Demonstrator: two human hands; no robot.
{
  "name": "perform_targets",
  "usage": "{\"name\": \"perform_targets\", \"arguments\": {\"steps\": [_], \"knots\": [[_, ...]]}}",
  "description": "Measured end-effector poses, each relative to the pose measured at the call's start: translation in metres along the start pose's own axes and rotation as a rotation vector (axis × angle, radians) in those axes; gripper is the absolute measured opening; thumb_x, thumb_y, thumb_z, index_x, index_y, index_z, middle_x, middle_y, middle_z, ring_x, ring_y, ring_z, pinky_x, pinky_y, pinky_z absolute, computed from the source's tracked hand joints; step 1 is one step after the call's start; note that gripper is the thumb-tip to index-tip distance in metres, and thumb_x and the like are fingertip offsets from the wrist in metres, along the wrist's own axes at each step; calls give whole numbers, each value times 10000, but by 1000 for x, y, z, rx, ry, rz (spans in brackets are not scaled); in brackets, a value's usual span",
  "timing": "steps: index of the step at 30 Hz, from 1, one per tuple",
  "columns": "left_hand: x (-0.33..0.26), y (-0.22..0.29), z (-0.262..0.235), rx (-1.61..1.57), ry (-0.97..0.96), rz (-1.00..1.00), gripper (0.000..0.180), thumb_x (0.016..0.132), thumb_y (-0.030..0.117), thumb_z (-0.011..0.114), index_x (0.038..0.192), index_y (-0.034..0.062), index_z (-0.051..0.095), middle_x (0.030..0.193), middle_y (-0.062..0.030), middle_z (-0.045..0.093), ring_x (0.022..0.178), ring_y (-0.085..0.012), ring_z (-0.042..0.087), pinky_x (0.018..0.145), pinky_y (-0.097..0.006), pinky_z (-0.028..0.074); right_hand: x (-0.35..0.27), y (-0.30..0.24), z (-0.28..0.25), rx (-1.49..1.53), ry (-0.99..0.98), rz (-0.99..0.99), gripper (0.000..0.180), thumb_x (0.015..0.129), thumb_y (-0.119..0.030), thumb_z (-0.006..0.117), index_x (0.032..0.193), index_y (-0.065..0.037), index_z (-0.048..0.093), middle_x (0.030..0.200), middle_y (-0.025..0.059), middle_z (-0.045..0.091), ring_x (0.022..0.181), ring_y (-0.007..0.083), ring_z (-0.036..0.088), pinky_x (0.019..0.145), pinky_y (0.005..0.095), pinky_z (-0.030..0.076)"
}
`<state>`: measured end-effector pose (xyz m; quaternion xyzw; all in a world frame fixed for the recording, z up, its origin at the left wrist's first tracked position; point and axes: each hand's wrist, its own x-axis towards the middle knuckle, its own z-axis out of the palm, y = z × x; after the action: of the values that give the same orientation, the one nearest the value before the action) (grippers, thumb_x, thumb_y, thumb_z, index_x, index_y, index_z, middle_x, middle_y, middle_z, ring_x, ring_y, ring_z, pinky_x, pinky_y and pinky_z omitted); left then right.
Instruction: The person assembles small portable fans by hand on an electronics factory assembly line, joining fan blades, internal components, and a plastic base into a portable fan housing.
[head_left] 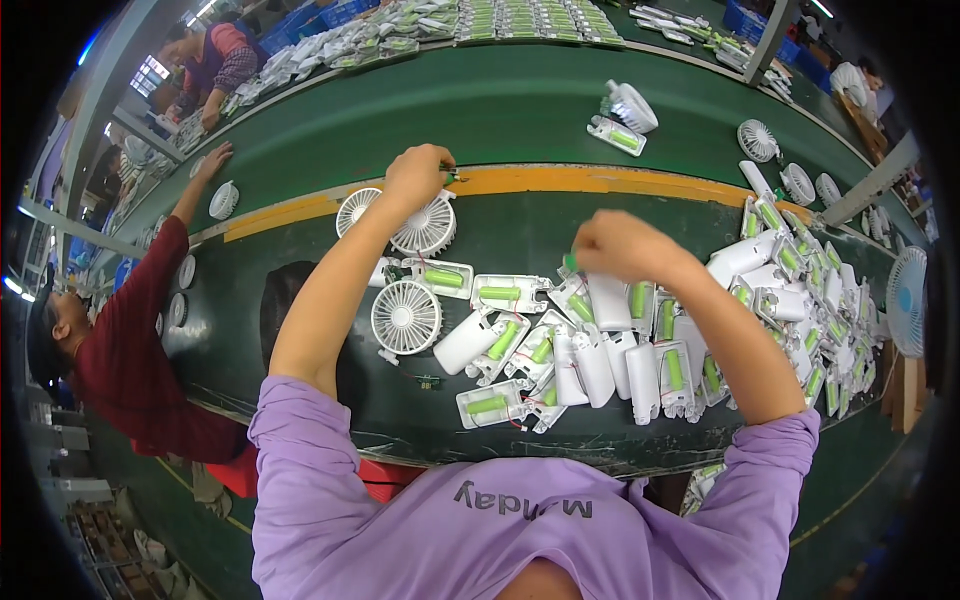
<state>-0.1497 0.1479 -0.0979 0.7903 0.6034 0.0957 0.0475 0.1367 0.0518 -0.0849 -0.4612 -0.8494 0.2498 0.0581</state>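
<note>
My left hand [418, 178] is closed above a white round fan head [428, 228], by the yellow strip. A small dark and green piece shows at its fingertips, too small to name. Slightly blurred, my right hand [622, 246] is closed over the handle parts, with a small green piece [570, 261] at its fingertips. Below the right hand lie white handle shells [608, 300], several with a green battery cell [498, 293] and thin wires. Other fan heads [406, 317] lie near my left forearm, one with a small circuit board [430, 382] beside it.
A yellow strip [560, 180] separates my bench from a green conveyor belt [480, 110] carrying fan parts [630, 108]. A big pile of handle shells [800, 290] covers the right side. A co-worker [130, 360] in dark red reaches over the belt at left. Metal posts [875, 180] stand nearby.
</note>
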Motion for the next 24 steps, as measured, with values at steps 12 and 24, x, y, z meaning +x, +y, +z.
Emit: {"name": "perform_targets", "arguments": {"steps": [12, 24], "knots": [[-24, 49, -16, -727, 80, 106, 193, 763, 106, 586, 931, 32, 644, 795, -107, 644, 732, -251, 625, 662, -314, 482, -34, 14, -10, 680, 274, -53, 141, 790, -67, 605, 905, -1, 656, 1029, 66, 623, 919, 146, 571, 786, 275, 443], [-1, 44, 16, -230, -109, 201, 280, 703, 74, 614, 976, 20, 632, 902, -160, 652, 821, -297, 625, 756, -370, 478, -39, 41, -29, 567, 529, 153, 270, 851, -47, 522, 1099, 43, 581, 860, 54, 646, 782, 78, 579, 711, 234, 464]]}}
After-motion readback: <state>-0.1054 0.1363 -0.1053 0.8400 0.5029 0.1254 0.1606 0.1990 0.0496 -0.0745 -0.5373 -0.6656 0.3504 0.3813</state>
